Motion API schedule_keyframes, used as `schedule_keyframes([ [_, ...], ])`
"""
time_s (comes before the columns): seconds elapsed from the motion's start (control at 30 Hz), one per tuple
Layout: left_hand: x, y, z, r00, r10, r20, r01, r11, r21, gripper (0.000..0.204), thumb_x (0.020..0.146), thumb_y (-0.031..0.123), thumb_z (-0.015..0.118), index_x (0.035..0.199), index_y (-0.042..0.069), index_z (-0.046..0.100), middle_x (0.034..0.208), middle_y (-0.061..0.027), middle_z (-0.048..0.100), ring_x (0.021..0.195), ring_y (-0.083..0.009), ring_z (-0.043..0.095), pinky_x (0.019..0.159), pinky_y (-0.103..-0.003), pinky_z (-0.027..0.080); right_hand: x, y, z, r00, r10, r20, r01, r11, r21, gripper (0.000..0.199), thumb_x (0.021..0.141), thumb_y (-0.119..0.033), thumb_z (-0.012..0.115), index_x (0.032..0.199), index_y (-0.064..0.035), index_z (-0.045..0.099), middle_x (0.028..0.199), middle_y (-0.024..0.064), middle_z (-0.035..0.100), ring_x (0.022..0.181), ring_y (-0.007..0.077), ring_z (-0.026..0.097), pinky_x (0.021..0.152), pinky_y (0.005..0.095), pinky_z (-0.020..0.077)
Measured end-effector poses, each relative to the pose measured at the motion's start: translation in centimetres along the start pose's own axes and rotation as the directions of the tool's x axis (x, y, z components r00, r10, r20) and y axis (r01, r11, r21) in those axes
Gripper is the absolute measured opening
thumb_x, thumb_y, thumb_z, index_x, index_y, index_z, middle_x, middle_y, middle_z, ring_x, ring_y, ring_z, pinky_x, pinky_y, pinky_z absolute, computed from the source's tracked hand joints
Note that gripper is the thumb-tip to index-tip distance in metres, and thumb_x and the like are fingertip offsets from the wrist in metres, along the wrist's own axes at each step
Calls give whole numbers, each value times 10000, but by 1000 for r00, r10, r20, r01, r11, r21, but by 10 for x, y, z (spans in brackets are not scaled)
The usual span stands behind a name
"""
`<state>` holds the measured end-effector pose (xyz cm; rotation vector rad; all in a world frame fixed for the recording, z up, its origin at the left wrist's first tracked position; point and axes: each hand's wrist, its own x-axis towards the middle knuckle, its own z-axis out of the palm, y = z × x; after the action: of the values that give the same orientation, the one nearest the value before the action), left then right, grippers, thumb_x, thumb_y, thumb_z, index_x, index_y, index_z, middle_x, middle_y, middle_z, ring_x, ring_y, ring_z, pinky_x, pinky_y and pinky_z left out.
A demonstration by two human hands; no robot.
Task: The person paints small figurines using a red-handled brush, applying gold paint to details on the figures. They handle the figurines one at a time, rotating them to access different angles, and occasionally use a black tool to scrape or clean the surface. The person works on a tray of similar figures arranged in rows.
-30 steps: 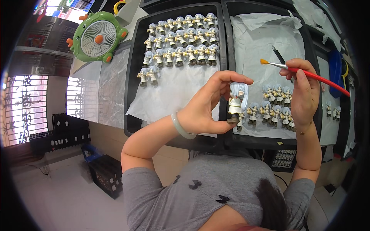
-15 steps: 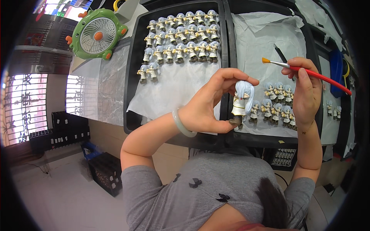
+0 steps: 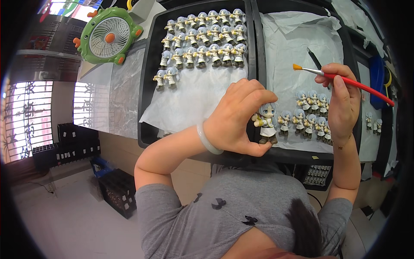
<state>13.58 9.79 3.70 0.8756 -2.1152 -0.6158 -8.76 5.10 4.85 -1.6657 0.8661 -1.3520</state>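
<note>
A small figurine pinched in one hand, a paintbrush in the other.

The left hand (image 3: 235, 118) grips the figurine (image 3: 266, 123) upright between thumb and fingers, above the right tray (image 3: 258, 56), just beside a cluster of painted figurines (image 3: 311, 120). The right hand (image 3: 343, 101) clasps a red-handled paintbrush (image 3: 345, 80). The left tray (image 3: 148, 86) holds rows of figurines (image 3: 202, 36) on white paper.

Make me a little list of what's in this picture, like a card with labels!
left hand: holds one small figurine upright
right hand: holds a red-handled paintbrush, orange bristles pointing left
left tray: rows of figurines on white paper
right tray: a small cluster of figurines, a dark brush
beside the trays: green fan
</note>
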Motion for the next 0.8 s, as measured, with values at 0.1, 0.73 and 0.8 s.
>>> schedule_keyframes([
  [0.1,0,1,-1,1000,-4,1,4,999,43,574,470,260,695,967,71,479,793,-73,423,722,-239,402,664,-321,319,0,0,0,1000,5,14,-5,1000,-8,255,852,-150,389,930,17,565,797,77,590,744,92,520,658,218,352],
  [0.73,-3,3,-2,988,-156,-3,145,908,393,520,424,471,707,731,79,555,613,-23,479,582,-190,453,619,-303,293,-1,-4,3,888,-223,403,159,970,186,197,727,-101,448,822,22,569,744,77,568,636,173,491,601,267,395],
  [0.8,-2,3,-1,981,-194,14,171,896,410,521,418,490,706,701,78,560,597,-28,484,567,-194,463,612,-304,296,-2,-9,15,833,-257,490,247,965,87,159,649,-74,510,772,-3,584,658,68,557,635,215,493,575,270,400],
])
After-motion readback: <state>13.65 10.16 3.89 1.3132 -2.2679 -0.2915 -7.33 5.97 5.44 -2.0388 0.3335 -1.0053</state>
